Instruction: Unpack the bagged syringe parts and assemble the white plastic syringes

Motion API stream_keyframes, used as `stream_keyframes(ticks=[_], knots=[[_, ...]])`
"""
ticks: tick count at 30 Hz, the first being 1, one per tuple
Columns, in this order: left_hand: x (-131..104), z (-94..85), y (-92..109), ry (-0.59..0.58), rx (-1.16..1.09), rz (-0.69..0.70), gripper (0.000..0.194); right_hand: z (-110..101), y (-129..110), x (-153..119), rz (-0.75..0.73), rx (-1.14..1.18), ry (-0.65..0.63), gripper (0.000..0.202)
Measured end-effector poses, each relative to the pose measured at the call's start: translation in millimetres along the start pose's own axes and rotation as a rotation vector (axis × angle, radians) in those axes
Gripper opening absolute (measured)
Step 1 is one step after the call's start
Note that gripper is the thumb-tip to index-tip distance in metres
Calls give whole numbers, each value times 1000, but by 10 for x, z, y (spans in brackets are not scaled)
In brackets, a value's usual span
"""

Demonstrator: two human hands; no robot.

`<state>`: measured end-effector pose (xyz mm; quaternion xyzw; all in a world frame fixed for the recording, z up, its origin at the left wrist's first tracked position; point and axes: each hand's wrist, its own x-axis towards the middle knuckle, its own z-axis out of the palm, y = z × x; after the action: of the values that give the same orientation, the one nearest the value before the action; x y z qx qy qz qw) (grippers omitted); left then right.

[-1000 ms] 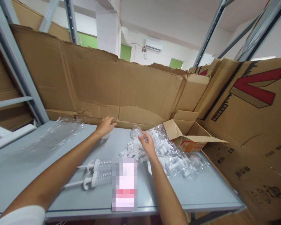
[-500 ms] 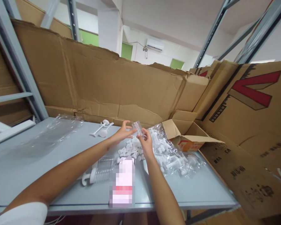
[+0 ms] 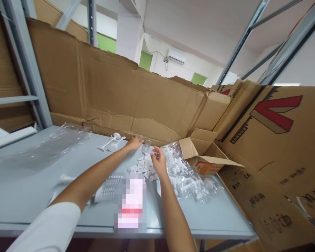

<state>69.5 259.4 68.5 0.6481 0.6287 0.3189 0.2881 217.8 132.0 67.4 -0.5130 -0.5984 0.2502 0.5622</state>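
Note:
At the back of the table, by the cardboard wall, my left hand [image 3: 134, 143] is closed around what looks like a small clear plastic cylinder, mostly hidden by the fingers. A second clear plastic cylinder [image 3: 146, 147] rests on the table between my hands. My right hand [image 3: 159, 160] is raised over the small white plastic parts [image 3: 144, 164], its fingers loosely bent and apart, holding nothing. Left of my left hand lie white plunger-like pieces with round discs [image 3: 112, 143]. Clear ribbed cylinders with white ends [image 3: 105, 194] lie beneath my left forearm.
A clear bag of white parts [image 3: 183, 175] spreads to the right, before an open cardboard box [image 3: 210, 162]. A flat clear bag [image 3: 55, 147] lies at left. A blurred pink-and-white item [image 3: 132, 203] is near the front edge. Tall cardboard [image 3: 136, 98] encloses the back.
My hands have parted; the clear ribbed cylinder they held together is no longer between them. My left hand has moved left and back, and my right hand has opened. The view has shifted slightly.

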Motion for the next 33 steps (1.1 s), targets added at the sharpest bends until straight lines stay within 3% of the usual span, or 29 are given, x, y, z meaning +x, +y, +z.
stream_keyframes(ticks=[4,7,10,13,16,18,20,23,27,33], knots=[[6,70,-38,-35,164,-38,54,9,2,-11,-11,-6,-15,33],[-69,7,-15,-53,260,-5,61,-2,-28,-20,-13,-22,-20,30],[-240,-185,22,-74,339,79,64,-15,-42,-18,-14,-34,-29,28],[-533,-471,4,-133,398,205,54,-13,-21,-7,-14,-41,-47,26],[-890,-760,-111,-344,535,340,41,3,3,-7,-21,-32,-79,24],[-1100,-900,-225,-509,585,331,40,17,4,-18,-28,-25,-112,24],[-1251,-979,-338,-634,576,293,39,33,-3,-36,-37,-27,-147,23],[-1359,-1011,-453,-717,485,314,35,65,-12,-67,-57,-43,-182,23],[-1414,-1033,-426,-668,437,421,29,134,-21,-105,-36,1,-246,23],[-1627,-1075,-23,-256,598,860,34,216,-140,-183,244,356,-537,45]])
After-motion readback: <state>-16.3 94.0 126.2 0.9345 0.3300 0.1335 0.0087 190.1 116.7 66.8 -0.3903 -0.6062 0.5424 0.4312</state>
